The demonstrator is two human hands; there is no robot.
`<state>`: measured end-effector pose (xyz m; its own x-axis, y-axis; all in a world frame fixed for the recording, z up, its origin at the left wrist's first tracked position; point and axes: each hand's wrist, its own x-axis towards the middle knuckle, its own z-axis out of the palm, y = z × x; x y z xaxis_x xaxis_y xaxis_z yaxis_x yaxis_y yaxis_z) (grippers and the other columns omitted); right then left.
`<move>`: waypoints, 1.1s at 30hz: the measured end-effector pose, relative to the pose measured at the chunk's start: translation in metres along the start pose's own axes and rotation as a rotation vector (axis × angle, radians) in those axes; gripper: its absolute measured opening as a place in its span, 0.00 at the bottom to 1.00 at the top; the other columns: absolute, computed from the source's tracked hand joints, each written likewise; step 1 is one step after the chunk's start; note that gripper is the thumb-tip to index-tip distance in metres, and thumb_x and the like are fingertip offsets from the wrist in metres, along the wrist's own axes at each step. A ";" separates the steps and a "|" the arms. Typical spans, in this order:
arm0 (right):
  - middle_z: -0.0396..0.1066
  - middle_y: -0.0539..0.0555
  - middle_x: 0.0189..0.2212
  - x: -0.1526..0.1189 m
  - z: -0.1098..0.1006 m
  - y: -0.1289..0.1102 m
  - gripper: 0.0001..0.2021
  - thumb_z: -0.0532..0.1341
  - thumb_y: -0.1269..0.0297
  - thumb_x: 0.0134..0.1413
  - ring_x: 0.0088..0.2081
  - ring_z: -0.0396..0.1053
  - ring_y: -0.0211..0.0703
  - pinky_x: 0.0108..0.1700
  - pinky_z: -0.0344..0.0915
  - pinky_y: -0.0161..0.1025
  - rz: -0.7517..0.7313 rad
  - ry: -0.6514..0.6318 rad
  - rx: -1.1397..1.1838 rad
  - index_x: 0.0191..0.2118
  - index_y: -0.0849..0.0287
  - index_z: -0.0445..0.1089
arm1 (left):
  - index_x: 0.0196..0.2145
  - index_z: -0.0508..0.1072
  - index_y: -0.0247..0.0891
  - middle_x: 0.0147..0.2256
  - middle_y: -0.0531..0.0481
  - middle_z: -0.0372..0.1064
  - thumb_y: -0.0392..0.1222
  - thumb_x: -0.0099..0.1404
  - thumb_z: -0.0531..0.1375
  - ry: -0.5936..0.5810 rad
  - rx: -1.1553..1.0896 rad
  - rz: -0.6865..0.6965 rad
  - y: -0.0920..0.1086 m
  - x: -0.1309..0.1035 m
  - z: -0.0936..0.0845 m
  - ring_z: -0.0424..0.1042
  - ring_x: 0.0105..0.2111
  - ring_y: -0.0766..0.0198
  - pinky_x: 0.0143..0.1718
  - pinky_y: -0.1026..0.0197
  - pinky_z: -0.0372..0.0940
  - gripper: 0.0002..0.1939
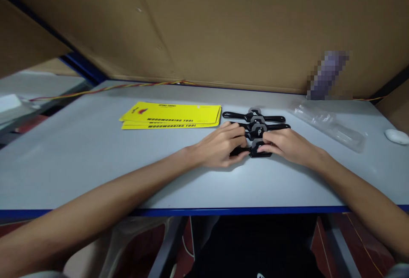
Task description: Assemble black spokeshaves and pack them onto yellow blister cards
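Observation:
Several black spokeshaves lie crosswise in a column on the table, one behind another. The farthest spokeshave (pixel 254 116) shows its two glossy handles and grey blade plate. On the nearest spokeshave (pixel 255 153), my left hand (pixel 225 143) is closed around the left handle. The fingers of my right hand (pixel 289 145) are curled over its right side, hiding that handle. Partly covered by my hands are the spokeshaves just behind it. Left of the column is a stack of yellow cards (pixel 172 115) printed "WOODWORKING TOOL".
Clear plastic blister shells (pixel 329 124) lie at the right rear of the grey table (pixel 96 163). A white computer mouse (pixel 396 136) sits near the right edge. Cardboard panels (pixel 223 26) enclose the back, with a red-yellow cable (pixel 128 85) along their foot. A blurred purple object (pixel 327 75) stands there.

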<state>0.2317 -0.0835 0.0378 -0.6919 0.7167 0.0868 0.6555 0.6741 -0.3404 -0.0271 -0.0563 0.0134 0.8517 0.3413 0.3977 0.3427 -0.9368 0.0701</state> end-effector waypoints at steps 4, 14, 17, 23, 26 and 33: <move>0.66 0.49 0.28 -0.004 -0.001 -0.006 0.16 0.53 0.57 0.75 0.28 0.60 0.39 0.33 0.53 0.39 0.021 -0.030 -0.001 0.34 0.57 0.67 | 0.33 0.73 0.37 0.29 0.47 0.71 0.46 0.74 0.55 0.012 0.038 0.014 0.001 0.001 -0.002 0.65 0.32 0.58 0.37 0.54 0.58 0.15; 0.69 0.52 0.29 -0.003 0.005 -0.024 0.12 0.60 0.55 0.67 0.29 0.63 0.41 0.32 0.51 0.39 0.229 0.032 -0.062 0.37 0.58 0.68 | 0.38 0.70 0.36 0.29 0.48 0.72 0.47 0.79 0.48 -0.147 0.016 -0.102 0.012 -0.003 0.000 0.68 0.23 0.63 0.24 0.58 0.58 0.17; 0.68 0.50 0.28 -0.006 0.000 -0.020 0.09 0.61 0.59 0.66 0.29 0.60 0.40 0.32 0.52 0.40 0.161 0.002 -0.016 0.35 0.57 0.66 | 0.38 0.70 0.36 0.29 0.49 0.73 0.47 0.78 0.49 -0.191 -0.061 -0.109 0.010 0.000 -0.002 0.69 0.23 0.63 0.24 0.58 0.58 0.16; 0.67 0.50 0.31 -0.005 -0.001 -0.007 0.13 0.56 0.59 0.72 0.30 0.61 0.39 0.34 0.55 0.39 0.055 0.002 0.044 0.33 0.56 0.64 | 0.37 0.71 0.37 0.25 0.51 0.70 0.48 0.76 0.50 -0.239 -0.197 -0.142 0.005 0.002 -0.004 0.66 0.23 0.63 0.25 0.60 0.57 0.16; 0.68 0.52 0.31 -0.001 0.005 -0.009 0.15 0.55 0.59 0.73 0.31 0.62 0.40 0.35 0.54 0.39 0.052 0.014 0.004 0.33 0.58 0.66 | 0.37 0.71 0.37 0.27 0.50 0.71 0.50 0.77 0.49 -0.248 -0.206 -0.139 0.004 0.001 -0.003 0.67 0.24 0.62 0.27 0.60 0.57 0.18; 0.72 0.52 0.30 0.000 0.015 -0.024 0.17 0.50 0.59 0.75 0.30 0.64 0.41 0.32 0.47 0.40 0.126 0.093 -0.133 0.36 0.59 0.71 | 0.37 0.72 0.37 0.27 0.49 0.71 0.50 0.77 0.48 -0.240 -0.185 -0.138 0.004 0.001 -0.002 0.68 0.26 0.61 0.27 0.59 0.57 0.18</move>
<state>0.2116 -0.1022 0.0317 -0.5753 0.8060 0.1393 0.7735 0.5915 -0.2278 -0.0259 -0.0597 0.0157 0.8788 0.4539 0.1470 0.4025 -0.8707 0.2825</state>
